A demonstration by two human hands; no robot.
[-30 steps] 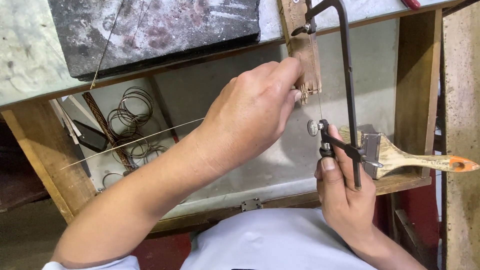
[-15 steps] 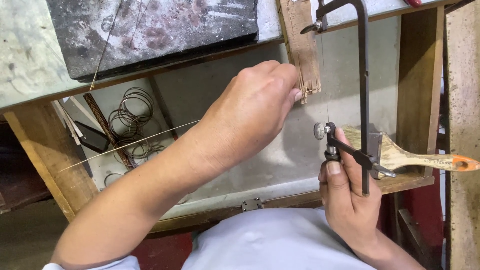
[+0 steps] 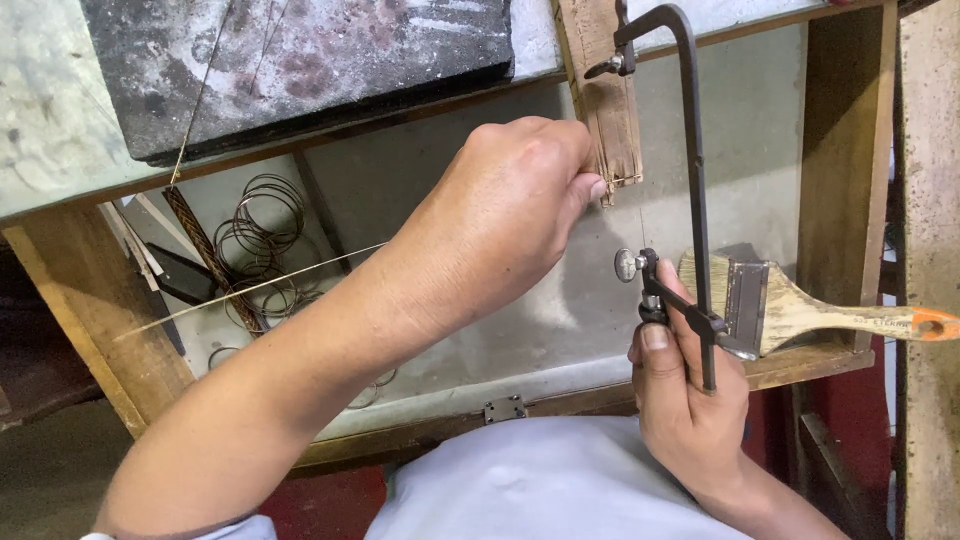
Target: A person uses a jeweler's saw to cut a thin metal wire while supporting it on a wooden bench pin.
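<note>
While the right hand (image 3: 690, 400) gripped the saw (image 3: 690, 190) at lower right, its frame had risen since a second earlier, an upstroke. Left hand (image 3: 510, 210) fingers stayed pinched on a small workpiece at the wooden peg (image 3: 600, 110), upper centre.

Dark, stained slab (image 3: 300, 60) lies on the pale bench top (image 3: 50, 110), upper left. In the wooden drawer tray (image 3: 850, 180) below: coils of thin wire rings (image 3: 262, 232), a braided cord (image 3: 200, 240), and a flat paintbrush (image 3: 800, 310) with wooden handle and orange tip, resting on the right front rim. A small metal hinge (image 3: 505, 408) sits on the tray's front edge.
</note>
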